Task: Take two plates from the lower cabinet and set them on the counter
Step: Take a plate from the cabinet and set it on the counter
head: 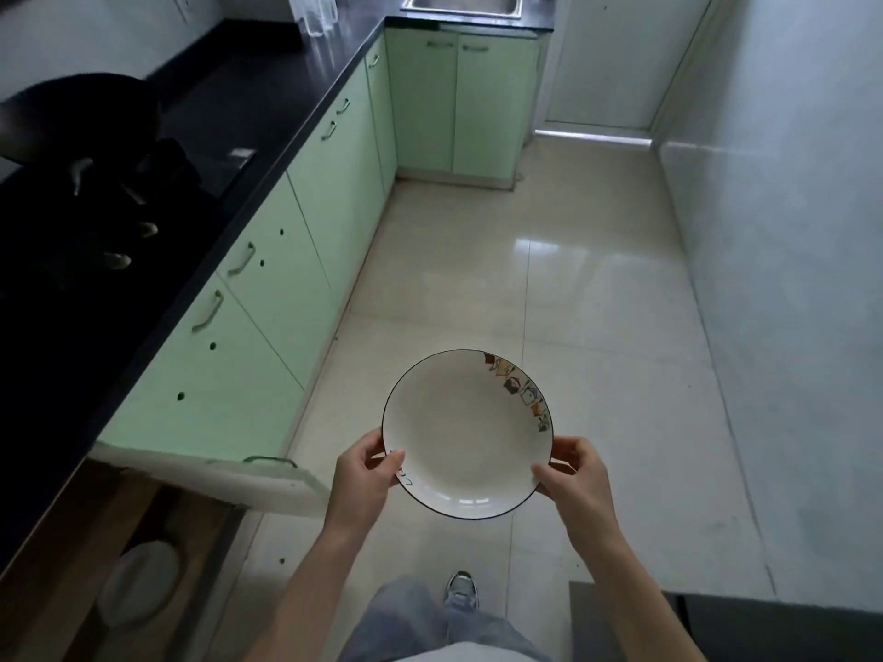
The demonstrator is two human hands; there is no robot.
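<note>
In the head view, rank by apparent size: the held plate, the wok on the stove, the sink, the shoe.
1. Plate, though it is nearest the camera, which inflates it.
2. Wok, partly cut off at the left edge, so it is close to the plate and unsure.
3. Sink, far away and cropped.
4. Shoe, smallest.

I can read no text, label, brand or number anywhere; the plate (467,434) I hold bears only small coloured pictures along one part of its rim and a few dark strokes near my left hand (365,480), too small to read.
</note>
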